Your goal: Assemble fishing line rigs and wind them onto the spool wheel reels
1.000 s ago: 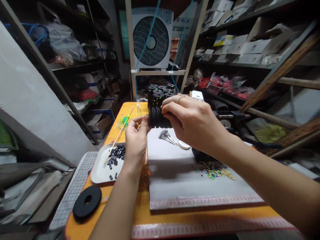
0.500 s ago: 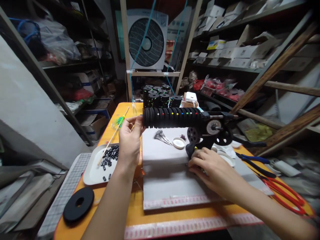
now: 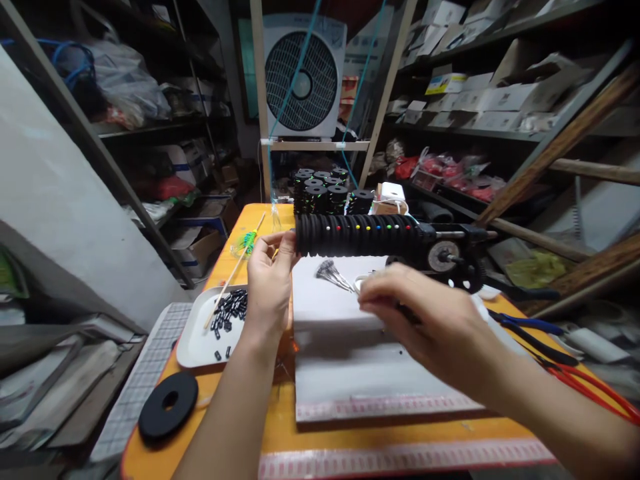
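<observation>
A row of black discs [image 3: 350, 235] with coloured pins along it sits on a horizontal shaft that runs to a dark metal fixture [image 3: 444, 256]. At the row's left end, my left hand [image 3: 273, 273] has its thumb and fingers pinched together; what they grip is too small to make out. My right hand [image 3: 425, 313] is over the white board [image 3: 340, 360], fingers curled together at the small white dish [image 3: 359, 283], and hides part of it. Nothing can be made out in its fingertips. Thin grey wire-like pieces [image 3: 334, 275] lie left of the dish.
On the left are a white tray [image 3: 187, 347] of small black pieces, a wooden stick [image 3: 225, 287] and a loose black disc [image 3: 169, 408]. Pliers [image 3: 530, 325] and red-handled scissors [image 3: 595, 387] lie right. More black discs [image 3: 320, 190] are stacked behind; a fan [image 3: 301, 80] stands beyond.
My right hand has moved left and up from the fixture's base to the small white dish. My left hand stays at the row's end. The whole view has shifted slightly.
</observation>
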`<state>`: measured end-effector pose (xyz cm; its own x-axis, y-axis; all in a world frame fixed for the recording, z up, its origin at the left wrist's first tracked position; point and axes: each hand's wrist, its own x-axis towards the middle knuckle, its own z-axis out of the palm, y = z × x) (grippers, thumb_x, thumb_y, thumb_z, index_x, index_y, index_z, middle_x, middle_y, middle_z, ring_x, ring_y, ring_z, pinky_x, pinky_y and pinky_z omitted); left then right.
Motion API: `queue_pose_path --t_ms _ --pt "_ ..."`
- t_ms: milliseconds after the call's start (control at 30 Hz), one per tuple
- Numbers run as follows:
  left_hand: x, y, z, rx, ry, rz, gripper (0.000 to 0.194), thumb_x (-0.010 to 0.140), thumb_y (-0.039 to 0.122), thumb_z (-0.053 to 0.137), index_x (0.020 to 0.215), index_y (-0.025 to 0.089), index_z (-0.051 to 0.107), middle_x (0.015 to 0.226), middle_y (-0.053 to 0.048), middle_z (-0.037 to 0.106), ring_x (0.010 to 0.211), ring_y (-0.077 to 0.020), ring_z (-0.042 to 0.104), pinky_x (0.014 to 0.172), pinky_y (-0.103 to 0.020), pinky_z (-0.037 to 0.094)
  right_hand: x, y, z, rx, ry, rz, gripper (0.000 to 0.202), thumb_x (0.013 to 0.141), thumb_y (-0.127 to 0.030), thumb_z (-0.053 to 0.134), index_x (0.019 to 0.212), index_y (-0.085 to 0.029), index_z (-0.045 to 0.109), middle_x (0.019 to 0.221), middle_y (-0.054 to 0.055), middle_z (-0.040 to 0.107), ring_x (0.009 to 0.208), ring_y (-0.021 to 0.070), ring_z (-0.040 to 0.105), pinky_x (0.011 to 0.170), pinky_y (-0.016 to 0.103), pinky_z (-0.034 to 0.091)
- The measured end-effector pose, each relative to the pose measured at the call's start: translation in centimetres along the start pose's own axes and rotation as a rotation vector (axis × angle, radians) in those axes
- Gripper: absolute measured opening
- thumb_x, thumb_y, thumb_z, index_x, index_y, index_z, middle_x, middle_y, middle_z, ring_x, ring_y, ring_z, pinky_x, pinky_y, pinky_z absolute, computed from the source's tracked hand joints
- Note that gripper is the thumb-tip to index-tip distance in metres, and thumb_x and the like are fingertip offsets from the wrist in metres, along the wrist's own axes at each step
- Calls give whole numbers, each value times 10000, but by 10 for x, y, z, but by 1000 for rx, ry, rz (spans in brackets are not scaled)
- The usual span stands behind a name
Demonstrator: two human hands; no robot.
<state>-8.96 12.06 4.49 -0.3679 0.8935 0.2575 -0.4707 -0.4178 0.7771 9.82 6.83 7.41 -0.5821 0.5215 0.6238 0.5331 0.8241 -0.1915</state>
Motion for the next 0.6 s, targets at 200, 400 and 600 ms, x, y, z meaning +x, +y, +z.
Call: queue_pose_path --t_ms 200,400,600 --pt "1 -2 -4 24 -10 -7 380 721 461 795 874 175 598 866 -12 653 816 -138 637 819 -301 511 77 -2 -3 -67 361 -73 111 902 -146 624 956 -216 692 921 9 762 803 152 707 739 284 558" --pt "2 -4 -7 66 -38 18 364 768 476 754 902 178 594 883 -18 656 822 -147 636 805 -306 500 89 9 8 -183 315 -106 116 876 -163 667 856 -264 721 866 -35 777 783 158 726 746 294 560" --pt "3 -5 -9 70 -47 33 351 783 471 744 904 177 597 856 -12 642 809 -145 620 791 -306 494 88 12 10 -204 303 -139 111 884 -148 647 849 -216 728 894 12 771 821 170 721 771 301 557"
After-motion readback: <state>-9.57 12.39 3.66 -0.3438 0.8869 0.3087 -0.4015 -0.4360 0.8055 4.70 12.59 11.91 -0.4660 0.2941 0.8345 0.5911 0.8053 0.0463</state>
